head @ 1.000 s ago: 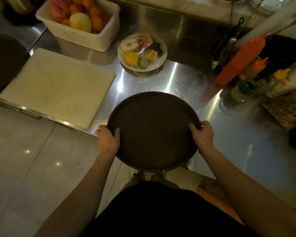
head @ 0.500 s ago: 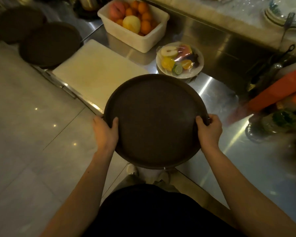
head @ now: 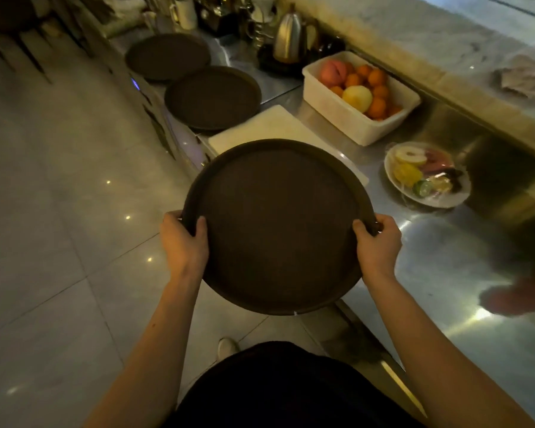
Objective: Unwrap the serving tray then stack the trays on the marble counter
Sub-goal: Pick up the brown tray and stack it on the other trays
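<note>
I hold a round dark brown serving tray (head: 278,223) level in the air, over the counter's front edge. My left hand (head: 184,239) grips its left rim and my right hand (head: 377,242) grips its right rim, thumbs on top. Two more round dark trays lie flat on the steel counter farther left: one (head: 212,97) next to the cutting board, another (head: 167,55) beyond it. A raised marble counter (head: 414,35) runs along the back right.
A white cutting board (head: 272,125) lies partly under the held tray. Behind it are a white tub of fruit (head: 360,97), a wrapped plate of cut fruit (head: 426,174), and a metal kettle (head: 288,38). A cloth (head: 525,78) lies on the marble. Tiled floor spreads to the left.
The tray has been lifted and carried left along the counter, with my view turning left. The two other trays and the kettle have come into view; the sauce bottles have left it.
</note>
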Available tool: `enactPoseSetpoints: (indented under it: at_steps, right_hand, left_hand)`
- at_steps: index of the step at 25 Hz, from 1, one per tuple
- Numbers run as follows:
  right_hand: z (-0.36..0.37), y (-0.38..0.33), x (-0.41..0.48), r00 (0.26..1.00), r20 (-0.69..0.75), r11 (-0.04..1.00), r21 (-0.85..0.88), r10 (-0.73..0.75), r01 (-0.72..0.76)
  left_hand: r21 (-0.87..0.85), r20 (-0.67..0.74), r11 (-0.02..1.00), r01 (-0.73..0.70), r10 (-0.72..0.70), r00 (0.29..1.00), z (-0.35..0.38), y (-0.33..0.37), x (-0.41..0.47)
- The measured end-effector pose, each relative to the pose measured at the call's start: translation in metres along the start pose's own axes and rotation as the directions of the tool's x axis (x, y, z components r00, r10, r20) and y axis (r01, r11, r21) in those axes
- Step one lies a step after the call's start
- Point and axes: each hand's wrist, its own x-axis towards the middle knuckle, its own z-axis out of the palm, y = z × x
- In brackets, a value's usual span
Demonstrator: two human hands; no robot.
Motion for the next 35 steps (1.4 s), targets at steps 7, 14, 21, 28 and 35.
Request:
enactPoseSetpoints:
  at_steps: [7,14,21,28,35]
  right_hand:
    - [0.125,-0.066,-0.040,0.990,0.127,0.998,-0.018,-0.058,0.061]
    - [0.199,-0.101,-0.032,0.983,0.163,0.994,-0.046,-0.085,0.094]
    - [0.259,-0.113,0.036,0.988,0.142,0.997,-0.026,-0.063,0.067]
    - [0.298,-0.125,0.120,0.998,0.053,0.999,-0.033,0.022,-0.020]
    - [0.316,-0.132,0.168,0.997,-0.006,0.995,-0.062,0.081,-0.081]
  left_hand:
    - [-0.012,-0.092,0.998,0.063,-0.064,0.994,-0.088,-0.048,0.094]
    - [-0.031,-0.119,0.994,0.103,-0.106,0.987,-0.105,-0.069,0.161]
    - [0.056,-0.100,0.996,0.070,-0.065,0.993,-0.059,-0.052,0.239]
    - [0.160,-0.014,0.987,-0.001,0.003,1.000,0.005,0.004,0.329]
    - [0.182,0.057,0.979,-0.091,0.081,0.995,0.053,0.029,0.388]
